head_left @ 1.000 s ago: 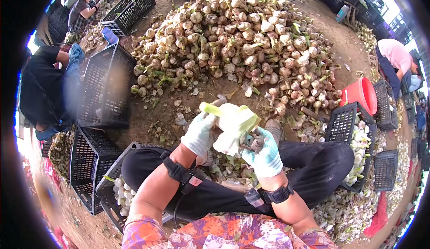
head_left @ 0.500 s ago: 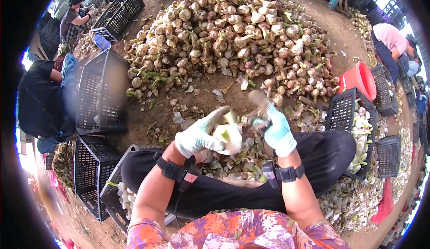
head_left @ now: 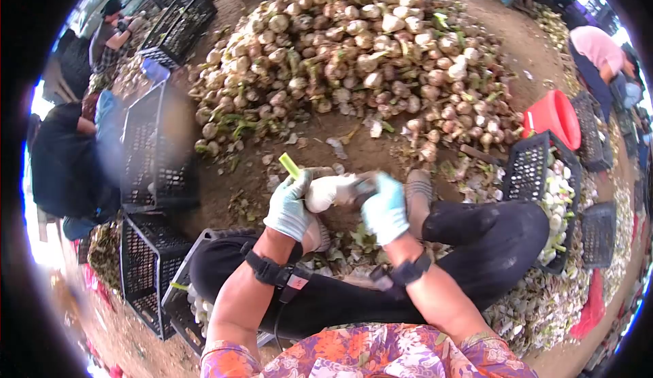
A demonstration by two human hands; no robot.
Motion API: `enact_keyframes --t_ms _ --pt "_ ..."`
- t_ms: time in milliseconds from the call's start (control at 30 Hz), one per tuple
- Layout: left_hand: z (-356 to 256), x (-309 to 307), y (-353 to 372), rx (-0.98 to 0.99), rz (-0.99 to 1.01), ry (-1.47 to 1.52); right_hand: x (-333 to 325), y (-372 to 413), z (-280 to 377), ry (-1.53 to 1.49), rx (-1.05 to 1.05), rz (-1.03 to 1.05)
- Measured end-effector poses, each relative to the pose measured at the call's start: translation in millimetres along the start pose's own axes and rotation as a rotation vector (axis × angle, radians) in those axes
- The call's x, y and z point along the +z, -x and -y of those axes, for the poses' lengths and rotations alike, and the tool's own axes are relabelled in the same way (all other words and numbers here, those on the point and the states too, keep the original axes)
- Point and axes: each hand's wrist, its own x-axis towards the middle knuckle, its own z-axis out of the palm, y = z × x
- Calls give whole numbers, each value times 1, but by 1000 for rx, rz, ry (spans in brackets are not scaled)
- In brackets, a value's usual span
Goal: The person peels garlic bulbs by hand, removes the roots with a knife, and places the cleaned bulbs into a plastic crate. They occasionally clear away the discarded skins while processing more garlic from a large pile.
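Note:
My left hand, in a pale glove with dark fingertips, is closed round a white garlic bulb whose green stem points up and left. My right hand, gloved too and blurred, is closed at the bulb's right side, round something dark that I cannot make out. A large heap of garlic bulbs with stems lies on the ground beyond both hands. Peelings are scattered below them, between my legs.
Black crates stand at the left. At the right are a crate of white garlic and a red bucket. People sit or bend at the far left, upper left and upper right.
My right hand has moved left and down, up against the bulb. The bulb has turned in my left hand, so its green stem now points up and left.

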Motion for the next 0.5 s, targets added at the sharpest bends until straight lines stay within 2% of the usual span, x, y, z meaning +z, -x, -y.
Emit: enact_keyframes --t_ms 33,67,100,133,167,233,300,333,367,400,433,500 --pt "-7 1 3 -48 71 106 -12 -19 -12 337 141 -94" --pt "-14 13 9 -107 122 198 -24 -34 -43 148 172 -14" --pt "-12 5 6 -156 77 290 -36 -48 -68 504 175 144" --pt "-13 8 4 -118 60 266 -34 -47 -52 847 -60 203" --pt "-13 13 0 -74 41 240 -33 -51 -32 810 21 312" --pt "-14 -1 -9 -63 44 298 -31 -63 -27 681 -106 313" --pt "-13 -10 -18 -20 -47 302 -17 -70 -8 59 83 512" --pt "-12 -19 -23 -46 -46 329 -8 -67 -7 191 -154 586" --pt "-11 -20 -27 -88 -36 359 9 -62 6 -242 367 520" --pt "-5 -15 -32 -27 -258 316 18 -59 2 118 4 612" --pt "-7 -11 -31 -120 -225 334 21 -58 -4 479 -369 661" --pt "-10 -19 -41 -39 -325 314 22 -58 -29 339 188 754"
